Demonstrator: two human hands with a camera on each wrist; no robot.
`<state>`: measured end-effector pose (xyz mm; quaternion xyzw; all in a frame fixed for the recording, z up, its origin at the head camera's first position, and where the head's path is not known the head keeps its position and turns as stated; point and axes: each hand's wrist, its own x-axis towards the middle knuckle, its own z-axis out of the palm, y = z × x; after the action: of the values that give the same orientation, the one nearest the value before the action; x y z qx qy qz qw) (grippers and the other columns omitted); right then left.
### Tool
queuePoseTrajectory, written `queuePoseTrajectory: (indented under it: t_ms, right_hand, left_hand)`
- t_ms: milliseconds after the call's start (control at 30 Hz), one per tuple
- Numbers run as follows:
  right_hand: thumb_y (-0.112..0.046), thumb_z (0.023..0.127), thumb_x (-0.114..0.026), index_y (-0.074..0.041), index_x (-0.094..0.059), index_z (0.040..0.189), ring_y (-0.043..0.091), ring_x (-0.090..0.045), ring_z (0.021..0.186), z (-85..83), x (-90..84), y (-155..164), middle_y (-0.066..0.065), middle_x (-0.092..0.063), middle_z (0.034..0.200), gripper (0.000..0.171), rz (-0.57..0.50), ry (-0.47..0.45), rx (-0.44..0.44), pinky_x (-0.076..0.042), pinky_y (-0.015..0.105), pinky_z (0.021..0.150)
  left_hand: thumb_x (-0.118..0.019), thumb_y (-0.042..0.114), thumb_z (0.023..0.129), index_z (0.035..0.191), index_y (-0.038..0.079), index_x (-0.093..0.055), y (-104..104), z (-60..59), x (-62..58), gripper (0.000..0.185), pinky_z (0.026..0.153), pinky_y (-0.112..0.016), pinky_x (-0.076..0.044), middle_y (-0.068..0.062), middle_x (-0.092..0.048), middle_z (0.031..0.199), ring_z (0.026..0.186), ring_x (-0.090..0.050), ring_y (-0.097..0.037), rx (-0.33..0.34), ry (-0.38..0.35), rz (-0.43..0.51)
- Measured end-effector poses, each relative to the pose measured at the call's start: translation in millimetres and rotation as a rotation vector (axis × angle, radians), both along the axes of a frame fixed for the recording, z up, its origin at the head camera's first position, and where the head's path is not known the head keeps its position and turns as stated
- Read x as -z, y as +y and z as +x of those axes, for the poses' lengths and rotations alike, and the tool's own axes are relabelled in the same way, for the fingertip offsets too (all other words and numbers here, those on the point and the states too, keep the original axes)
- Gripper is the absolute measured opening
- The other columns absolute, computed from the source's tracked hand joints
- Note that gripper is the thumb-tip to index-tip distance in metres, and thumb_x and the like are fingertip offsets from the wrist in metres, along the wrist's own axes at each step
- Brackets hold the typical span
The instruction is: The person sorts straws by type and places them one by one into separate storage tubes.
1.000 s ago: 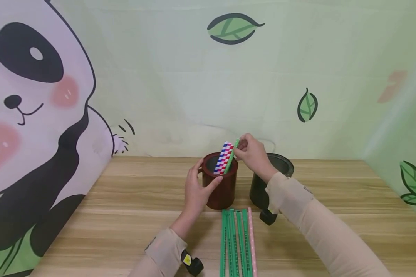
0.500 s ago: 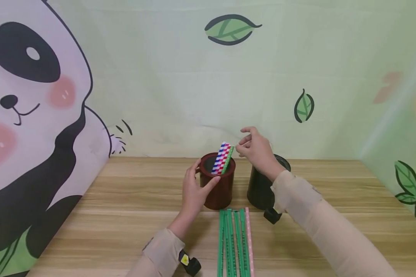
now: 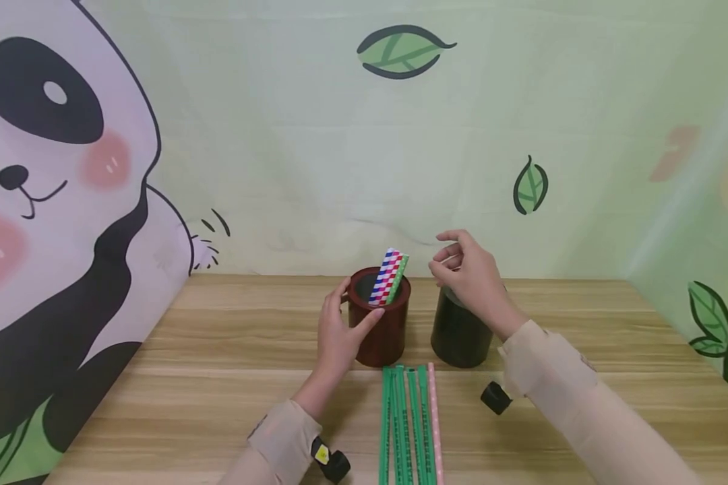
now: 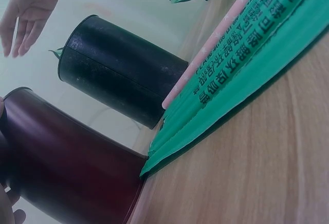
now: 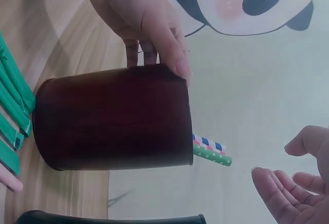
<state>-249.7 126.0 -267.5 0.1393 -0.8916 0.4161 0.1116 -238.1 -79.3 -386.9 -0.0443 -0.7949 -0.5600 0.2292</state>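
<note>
Patterned straws (image 3: pixel 388 277) lean inside the brown cup (image 3: pixel 383 340) on the desk (image 3: pixel 249 350); the left hand (image 3: pixel 338 333) grips that cup, while the empty right hand (image 3: pixel 474 275), fingers loosely bent, hovers near the black cup (image 3: pixel 461 337).

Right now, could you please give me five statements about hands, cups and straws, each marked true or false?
1. The left hand holds the dark red cup. True.
2. In the head view, the black cup stands left of the dark red cup. False: it stands to the right.
3. Striped straws lean inside the dark red cup. True.
4. The right hand pinches the green dotted straw. False: the hand is apart from it and holds nothing.
5. In the head view, the pink straw lies right of the green packets. True.
</note>
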Motion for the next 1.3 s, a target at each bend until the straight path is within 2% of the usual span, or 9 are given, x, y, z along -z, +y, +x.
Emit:
queuePoseTrajectory:
  t_ms: [133,400,667,867,1133,1300]
  right_hand:
    - [-0.014,0.093,-0.060,-0.004,-0.045,0.132,0.019,-0.067,0.078,10.3,6.1,5,0.015,-0.063,0.104,0.044,-0.031,0.036,-0.021,-0.058,0.033,0.076]
    - [-0.006,0.090,-0.062,0.000,-0.051,0.123,0.021,-0.064,0.080,25.9,21.1,11,0.017,-0.063,0.098,0.035,-0.052,0.073,-0.048,-0.056,0.021,0.065]
    - [-0.005,0.087,-0.065,0.000,-0.059,0.113,0.016,-0.062,0.079,38.8,43.1,9,0.012,-0.065,0.093,0.027,-0.023,0.086,-0.057,-0.051,0.019,0.063]
    - [-0.005,0.086,-0.066,0.000,-0.059,0.113,0.014,-0.062,0.078,42.7,62.8,8,0.009,-0.065,0.093,0.029,-0.029,0.047,-0.063,-0.051,0.018,0.063]
    - [-0.002,0.083,-0.068,-0.001,-0.061,0.108,0.011,-0.062,0.075,47.3,84.0,6,0.007,-0.066,0.088,0.026,-0.006,0.043,-0.054,-0.051,0.017,0.065]
    - [-0.002,0.083,-0.068,-0.001,-0.061,0.106,0.011,-0.061,0.075,47.8,95.5,6,0.007,-0.065,0.088,0.024,0.010,-0.022,-0.065,-0.051,0.018,0.068]
  left_hand:
    - [-0.079,0.035,0.078,0.142,0.010,-0.043,0,-0.2,-0.2,0.078,0.102,-0.053,-0.043,-0.014,-0.052,0.137,0.121,-0.050,-0.031,-0.003,0.000,0.000]
    - [-0.079,0.035,0.078,0.142,0.009,-0.044,0,0.4,0.2,0.078,0.102,-0.054,-0.042,-0.015,-0.052,0.137,0.121,-0.050,-0.031,0.000,-0.004,0.013]
    - [-0.079,0.035,0.078,0.142,0.009,-0.043,0,0.2,-0.3,0.078,0.102,-0.053,-0.042,-0.014,-0.052,0.137,0.121,-0.050,-0.031,-0.003,-0.006,0.005]
    - [-0.079,0.034,0.078,0.142,0.009,-0.043,0,0.2,-0.9,0.078,0.102,-0.054,-0.042,-0.014,-0.051,0.137,0.122,-0.050,-0.031,0.002,-0.009,0.006]
    - [-0.078,0.037,0.078,0.143,0.011,-0.042,1,-0.2,-0.8,0.079,0.103,-0.054,-0.042,-0.013,-0.050,0.138,0.123,-0.049,-0.030,0.009,-0.026,0.015]
    - [-0.078,0.038,0.079,0.143,0.011,-0.042,0,0.2,-1.4,0.079,0.102,-0.054,-0.043,-0.013,-0.051,0.138,0.123,-0.048,-0.031,0.010,-0.027,0.015]
